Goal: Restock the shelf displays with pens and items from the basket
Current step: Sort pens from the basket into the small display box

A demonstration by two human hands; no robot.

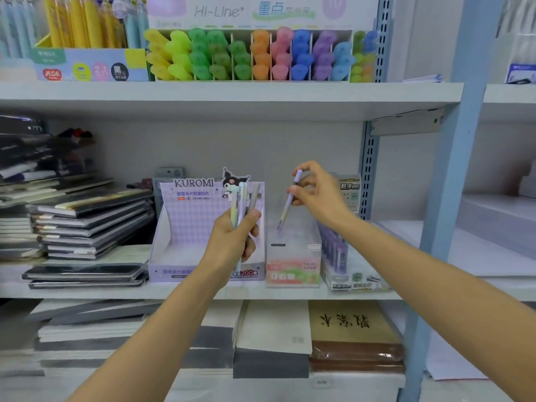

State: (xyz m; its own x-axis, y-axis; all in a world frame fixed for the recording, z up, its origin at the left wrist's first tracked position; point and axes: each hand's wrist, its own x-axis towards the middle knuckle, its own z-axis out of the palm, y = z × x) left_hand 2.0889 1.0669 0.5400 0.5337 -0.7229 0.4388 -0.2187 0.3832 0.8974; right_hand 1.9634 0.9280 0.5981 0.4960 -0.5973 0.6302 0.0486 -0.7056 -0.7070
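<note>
Left hand: your left hand has its fingers curled round a bundle of pens, at least 2, held upright.
Bundle position: in front of the KUROMI display box, on the middle shelf.
Right hand: your right hand pinches a purple pen near its upper end, between thumb and fingertips.
Purple pen: tilted, lower tip pointing down into the open top of the FRUIT SODA display box; you cannot tell whether it touches.
Box order: FRUIT SODA stands just right of KUROMI, and purple refill tubes stand just beside it on the right.
Left of boxes: stacked notebooks.
Upper shelf: coloured highlighters in rows.
</note>
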